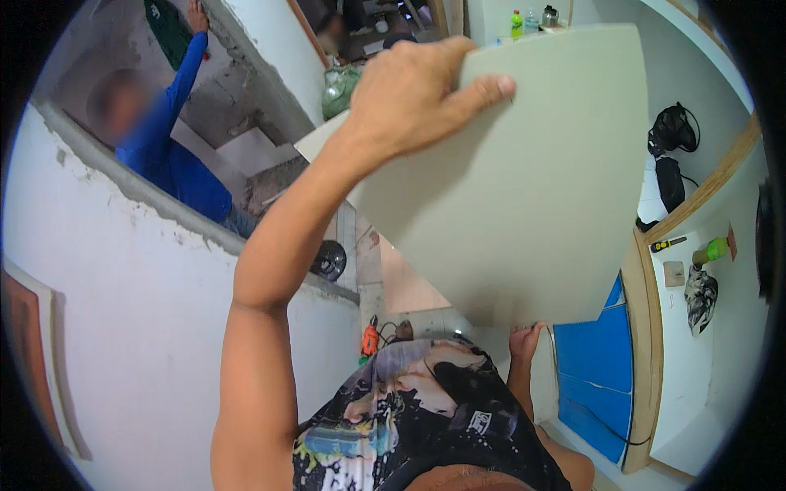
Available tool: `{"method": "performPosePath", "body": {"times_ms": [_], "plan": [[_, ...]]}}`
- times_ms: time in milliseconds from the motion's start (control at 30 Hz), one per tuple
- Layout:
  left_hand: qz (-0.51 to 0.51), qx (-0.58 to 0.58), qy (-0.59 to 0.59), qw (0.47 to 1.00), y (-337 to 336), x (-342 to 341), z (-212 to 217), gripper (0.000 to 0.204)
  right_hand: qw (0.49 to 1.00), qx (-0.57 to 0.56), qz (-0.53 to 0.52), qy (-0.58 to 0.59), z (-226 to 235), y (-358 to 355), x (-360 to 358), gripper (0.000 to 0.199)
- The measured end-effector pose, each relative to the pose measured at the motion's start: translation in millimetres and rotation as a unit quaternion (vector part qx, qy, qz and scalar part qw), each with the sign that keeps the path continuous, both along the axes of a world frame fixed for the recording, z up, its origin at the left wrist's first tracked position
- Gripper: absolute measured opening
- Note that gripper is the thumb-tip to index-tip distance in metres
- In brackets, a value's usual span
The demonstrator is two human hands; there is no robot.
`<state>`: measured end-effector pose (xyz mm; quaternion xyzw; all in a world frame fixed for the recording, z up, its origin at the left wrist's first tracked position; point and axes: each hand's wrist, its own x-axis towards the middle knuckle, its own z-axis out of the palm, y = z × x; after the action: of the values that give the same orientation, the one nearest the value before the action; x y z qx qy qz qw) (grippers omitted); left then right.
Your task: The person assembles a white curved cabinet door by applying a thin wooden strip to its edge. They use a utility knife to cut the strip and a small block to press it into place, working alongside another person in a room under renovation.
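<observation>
A large, thin, pale beige panel (524,188) fills the middle of the view, held up in front of my body. Whether it is tile or board I cannot tell. My left hand (422,94) grips its upper left edge, with the thumb lying across the near face and the other fingers hooked behind. Down at the lower edge, beside my waist, is my right hand (526,337). Its fingers are bent up at the panel's bottom rim and partly hidden.
Beyond a rough half wall (123,180) at the left, a person in blue (184,176) reaches up. An orange power tool (370,337) lies on the floor. Right, a wood-edged opening (647,352) borders a blue panel (594,368); a white niche (696,368) holds small items.
</observation>
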<state>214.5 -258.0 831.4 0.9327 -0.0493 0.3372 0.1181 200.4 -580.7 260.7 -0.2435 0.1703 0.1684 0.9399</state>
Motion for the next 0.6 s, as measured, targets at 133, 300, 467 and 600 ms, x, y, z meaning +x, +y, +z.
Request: {"method": "performPosePath", "body": {"times_ms": [133,300,467,600], "plan": [[0.005,-0.097,-0.044,0.994,45,-1,-24,0.048,0.99,-0.134,0.034,-0.013,-25,-56,38,0.043],[0.089,-0.229,-0.222,0.944,177,-40,-138,0.049,0.938,-0.273,-0.125,-0.171,82,-57,49,0.024],[0.152,-0.581,-0.313,0.735,196,-86,-297,0.063,0.812,-0.47,-0.106,-0.33,182,-136,69,0.043],[0.061,-0.757,-0.313,0.571,189,-136,-436,0.077,0.714,-0.558,-0.116,-0.408,295,-115,43,0.044]]}}
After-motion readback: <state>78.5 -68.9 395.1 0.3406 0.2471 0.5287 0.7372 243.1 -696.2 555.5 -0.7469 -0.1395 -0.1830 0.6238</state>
